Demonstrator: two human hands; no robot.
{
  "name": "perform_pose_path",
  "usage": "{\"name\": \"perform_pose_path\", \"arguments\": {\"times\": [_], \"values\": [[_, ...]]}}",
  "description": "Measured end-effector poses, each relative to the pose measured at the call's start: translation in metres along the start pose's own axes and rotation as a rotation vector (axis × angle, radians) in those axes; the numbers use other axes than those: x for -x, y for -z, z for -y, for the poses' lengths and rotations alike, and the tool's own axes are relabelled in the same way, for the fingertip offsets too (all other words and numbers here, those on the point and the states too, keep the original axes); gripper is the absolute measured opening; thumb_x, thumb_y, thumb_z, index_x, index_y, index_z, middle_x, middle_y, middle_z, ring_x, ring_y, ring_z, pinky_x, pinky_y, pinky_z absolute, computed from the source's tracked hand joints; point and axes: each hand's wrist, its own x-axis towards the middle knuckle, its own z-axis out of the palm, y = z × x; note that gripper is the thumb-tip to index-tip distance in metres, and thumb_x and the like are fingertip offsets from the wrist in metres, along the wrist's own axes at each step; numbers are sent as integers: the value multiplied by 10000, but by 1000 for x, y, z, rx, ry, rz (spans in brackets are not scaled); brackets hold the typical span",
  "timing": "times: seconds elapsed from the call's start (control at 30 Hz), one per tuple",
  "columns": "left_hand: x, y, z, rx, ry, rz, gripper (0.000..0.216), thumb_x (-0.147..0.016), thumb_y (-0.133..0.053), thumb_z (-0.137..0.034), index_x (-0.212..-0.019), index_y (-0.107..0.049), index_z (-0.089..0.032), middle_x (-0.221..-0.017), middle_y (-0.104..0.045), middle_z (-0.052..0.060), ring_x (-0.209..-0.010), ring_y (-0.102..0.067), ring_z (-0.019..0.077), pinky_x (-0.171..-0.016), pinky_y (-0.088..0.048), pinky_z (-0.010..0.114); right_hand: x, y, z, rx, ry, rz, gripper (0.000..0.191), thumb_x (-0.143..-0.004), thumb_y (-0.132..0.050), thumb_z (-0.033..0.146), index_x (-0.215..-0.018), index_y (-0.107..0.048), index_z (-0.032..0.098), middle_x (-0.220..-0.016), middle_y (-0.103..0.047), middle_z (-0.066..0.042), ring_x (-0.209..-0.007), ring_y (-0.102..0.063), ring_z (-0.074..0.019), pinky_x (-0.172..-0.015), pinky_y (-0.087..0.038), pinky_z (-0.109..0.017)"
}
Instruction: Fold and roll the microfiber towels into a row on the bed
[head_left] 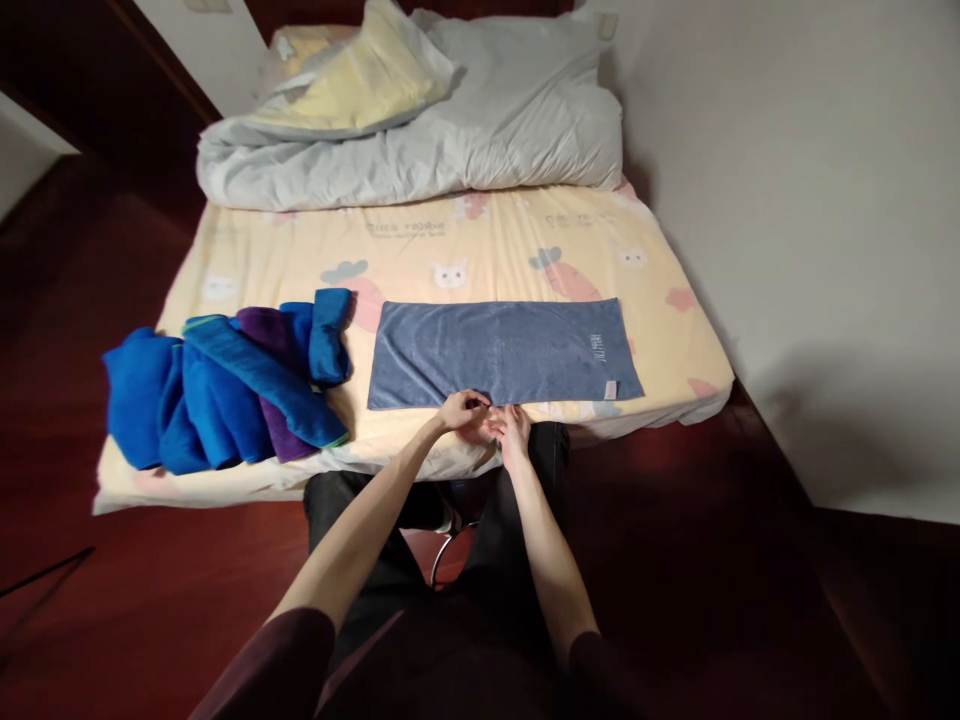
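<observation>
A grey-blue towel [504, 352] lies spread flat on the yellow cartoon-print bed sheet [420, 250], long side toward me. My left hand [462, 411] sits at the middle of its near edge with fingers curled in, touching or pinching the hem. My right hand [512, 432] is right beside it, fingers together and pointing at the same edge. Both hands almost touch each other. What lies between the fingers is too small to make out.
A heap of bright blue and purple towels [225, 385] lies on the bed's left side. A rumpled grey and yellow duvet [420, 110] fills the head end. A white wall [810, 220] runs along the right. Dark red floor [150, 600] surrounds the bed.
</observation>
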Motion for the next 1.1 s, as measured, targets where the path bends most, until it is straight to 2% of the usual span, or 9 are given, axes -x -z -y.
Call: {"name": "perform_pose_path", "arguments": {"times": [0.17, 0.3, 0.4, 0.53, 0.63, 0.8, 0.93, 1.03, 1.1], "values": [[-36, 43, -4, 92, 124, 241, 437, -946, -573, -401, -1215, -809, -151, -992, -833, 75, -828, -781, 214, -810, -628, 300, -10, -13, -8, -51, -3, -160, 333, -934, -800, 449, -1015, -599, 196, -831, -843, -64, -524, -721, -147, -555, -588, -228], [-107, 85, -13, -143, 64, -1, 385, -942, -585, -293, -1204, -838, -168, -1110, -839, 92, -1033, -794, 254, -1029, -601, 334, -13, -18, -10, -122, -43, -271, 233, -962, -749, 375, -1035, -644, 181, -944, -863, -98, -561, -732, -144, -578, -590, -231], [-173, 107, -21, -267, 0, -73, 438, -932, -559, -204, -1279, -826, -171, -1248, -821, 97, -1167, -772, 268, -1126, -559, 332, -11, -16, -10, -224, -82, -257, 254, -941, -774, 370, -1070, -637, 199, -1067, -865, -103, -633, -747, -138, -688, -642, -273], [-252, 108, -33, -439, -6, -86, 492, -953, -542, -183, -1390, -763, -138, -1365, -773, 141, -1306, -718, 283, -1196, -513, 351, -9, -13, -9, -340, -117, -177, 212, -961, -760, 388, -1022, -615, 245, -1212, -847, -82, -761, -752, -122, -902, -667, -341], [-289, 98, -39, -497, 67, -63, 450, -968, -565, -221, -1361, -768, -140, -1328, -776, 157, -1289, -718, 287, -1173, -527, 365, -9, -14, -6, -378, -172, -129, 153, -991, -726, 384, -1001, -636, 261, -1313, -820, -72, -806, -739, -119, -994, -649, -377], [-305, 90, -44, -479, 165, -51, 401, -926, -675, -276, -1283, -799, -140, -1323, -761, 182, -1259, -719, 326, -1120, -560, 393, -8, -19, 1, -363, -264, -151, 198, -986, -750, 423, -1078, -689, 258, -1354, -805, -67, -952, -768, -163, -982, -651, -392], [-303, 93, -52, -531, 210, -73, 461, -928, -700, -304, -1326, -755, -77, -1368, -725, 246, -1289, -703, 391, -1113, -556, 446, -6, -24, 4, -363, -253, -175, 150, -1025, -699, 391, -1069, -694, 247, -1403, -785, -72, -849, -738, -124, -909, -645, -324], [-304, 97, -59, -466, 270, 0, 407, -972, -639, -268, -1303, -745, -56, -1092, -796, 211, -1125, -768, 366, -1013, -594, 424, -6, -25, 4, -343, -261, -163, 165, -1048, -665, 407, -1082, -704, 251, -1444, -764, -70, -807, -725, -110, -886, -633, -311], [-306, 99, -61, -388, 272, 7, 371, -969, -644, -257, -1260, -750, -54, -930, -790, 175, -987, -787, 346, -942, -609, 413, -5, -25, 3, -338, -265, -170, 177, -1039, -673, 416, -1085, -710, 249, -1436, -768, -73, -901, -763, -135, -917, -631, -332]]}}
